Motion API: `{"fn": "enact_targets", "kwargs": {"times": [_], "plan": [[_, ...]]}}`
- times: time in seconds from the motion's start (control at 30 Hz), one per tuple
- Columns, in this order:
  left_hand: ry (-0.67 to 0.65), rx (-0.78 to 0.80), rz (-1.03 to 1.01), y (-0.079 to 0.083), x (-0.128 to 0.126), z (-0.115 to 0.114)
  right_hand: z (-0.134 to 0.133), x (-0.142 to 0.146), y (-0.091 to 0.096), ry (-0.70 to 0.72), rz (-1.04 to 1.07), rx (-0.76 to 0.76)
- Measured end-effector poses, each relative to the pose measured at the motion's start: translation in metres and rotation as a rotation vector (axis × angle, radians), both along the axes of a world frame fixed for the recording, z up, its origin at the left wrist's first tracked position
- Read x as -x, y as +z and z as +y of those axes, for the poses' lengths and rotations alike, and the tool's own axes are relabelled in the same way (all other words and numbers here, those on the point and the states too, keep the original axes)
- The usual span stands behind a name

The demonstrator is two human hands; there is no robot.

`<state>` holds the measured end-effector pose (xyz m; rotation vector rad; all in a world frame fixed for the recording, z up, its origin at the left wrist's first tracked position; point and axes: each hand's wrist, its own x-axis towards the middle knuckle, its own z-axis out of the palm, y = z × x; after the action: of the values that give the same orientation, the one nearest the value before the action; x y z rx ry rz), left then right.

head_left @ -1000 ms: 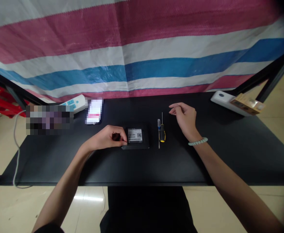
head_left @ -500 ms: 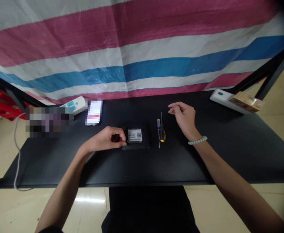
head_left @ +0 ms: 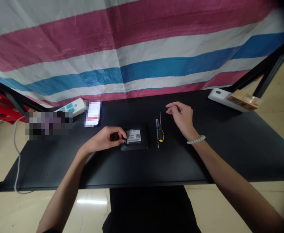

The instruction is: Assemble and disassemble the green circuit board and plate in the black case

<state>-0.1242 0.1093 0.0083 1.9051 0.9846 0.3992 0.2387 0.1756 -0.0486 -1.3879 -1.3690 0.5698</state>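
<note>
My left hand [head_left: 107, 138] is at the left edge of a flat black drive [head_left: 134, 142] with a white printed label. Its thumb and index finger are pinched together at the drive's near-left corner; what lies between them is too small to make out. The drive rests on a slightly larger black base [head_left: 144, 147]. To the right, my right hand [head_left: 180, 115] hovers over or rests on the table, fingers loosely bent and holding nothing. Between hand and drive lie a clear-and-blue-handled screwdriver [head_left: 157, 124] and a black-and-yellow screwdriver [head_left: 161, 134], side by side.
A lit phone [head_left: 93, 113], its screen blurred, lies at the back left beside a white power strip [head_left: 76, 106]. At the back right is a white device [head_left: 221, 95] with a small brown box [head_left: 244, 100]. Striped sheeting [head_left: 142, 71] hangs behind the black table [head_left: 103, 171].
The view has shifted slightly. My left thumb and index finger have changed position a little at the drive's corner. My right hand and both screwdrivers stay about the same.
</note>
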Motion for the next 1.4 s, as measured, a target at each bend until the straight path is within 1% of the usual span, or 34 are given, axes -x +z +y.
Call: {"fn": "enact_targets", "kwargs": {"times": [0.13, 0.27, 0.5, 0.87, 1.4], "plan": [[-0.001, -0.031, -0.026, -0.004, -0.001, 0.001, -0.001, 0.001, 0.001, 0.002, 0.0, -0.003], [-0.005, -0.045, -0.02, -0.005, -0.004, 0.001, -0.001, 0.001, 0.002, -0.001, -0.005, 0.0], [-0.002, -0.006, -0.015, -0.002, -0.003, -0.002, 0.0, 0.0, -0.001, -0.002, -0.015, 0.0], [-0.02, 0.033, 0.037, 0.002, -0.003, -0.003, -0.002, 0.001, 0.003, 0.001, -0.032, -0.007], [-0.019, -0.013, 0.056, 0.006, -0.005, -0.004, -0.001, 0.002, 0.004, 0.002, -0.038, -0.004]]}}
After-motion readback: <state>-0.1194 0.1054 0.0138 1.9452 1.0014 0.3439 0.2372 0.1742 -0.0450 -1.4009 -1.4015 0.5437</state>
